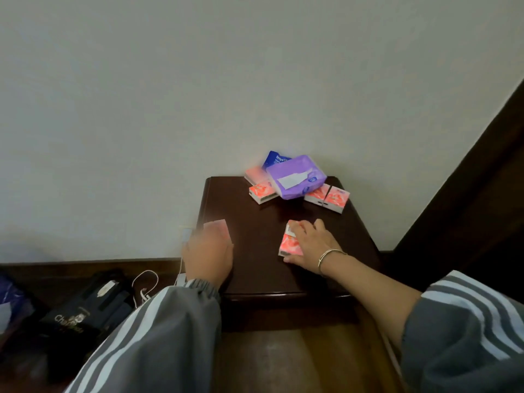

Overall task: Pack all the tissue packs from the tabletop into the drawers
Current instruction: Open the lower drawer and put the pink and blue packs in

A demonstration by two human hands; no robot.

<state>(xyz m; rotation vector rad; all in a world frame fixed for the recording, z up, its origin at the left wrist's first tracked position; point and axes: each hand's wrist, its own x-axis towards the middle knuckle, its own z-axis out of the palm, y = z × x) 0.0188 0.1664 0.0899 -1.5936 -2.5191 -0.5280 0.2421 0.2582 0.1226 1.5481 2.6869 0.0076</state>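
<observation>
My left hand [208, 256] grips a pink tissue pack [218, 227] at the left edge of the dark wooden nightstand [263, 262]; the hand is motion-blurred. My right hand [310, 246] lies over another pink tissue pack [289, 245] on the tabletop, fingers curled around it. At the back by the wall sits a pile: a large purple tissue pack [295, 177] on top, a blue pack [276, 159] behind it, and several small pink packs [262, 192] [336, 199] around them. An open drawer [283, 361] shows below the tabletop front edge.
A white wall rises behind the nightstand. Dark wooden furniture [467, 194] stands to the right. On the floor at left lie a black bag [88, 307] with lettering and a white charging cable [147, 282] plugged near the wall.
</observation>
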